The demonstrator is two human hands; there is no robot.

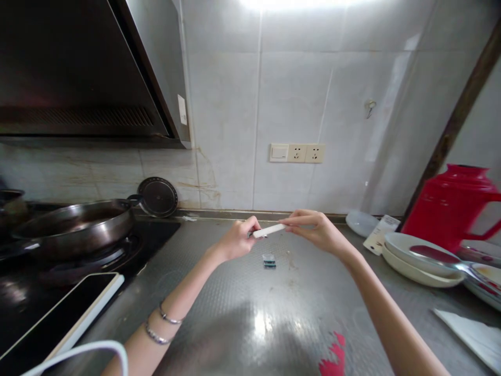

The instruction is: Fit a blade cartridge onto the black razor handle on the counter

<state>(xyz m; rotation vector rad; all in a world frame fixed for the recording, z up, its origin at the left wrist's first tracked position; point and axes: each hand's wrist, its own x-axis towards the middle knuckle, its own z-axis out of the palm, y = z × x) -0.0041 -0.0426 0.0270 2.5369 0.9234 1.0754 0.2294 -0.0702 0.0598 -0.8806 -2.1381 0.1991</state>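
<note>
Above the middle of the counter, a slim white bar-shaped object is held by both hands; its kind cannot be made out. My left hand is closed around its left end, where a small dark bit shows by the fingers. The right end is pinched between the thumb and fingers of my right hand. Small dark details show on its underside near the left end. Just below it, on the steel counter, lies a small clear-and-teal item, perhaps a pair of batteries; it touches neither hand.
A steel pan stands on the black stove at left, with a phone-like device and white cable in front. A dark round disc leans on the wall. At right are stacked bowls and a red thermos jug.
</note>
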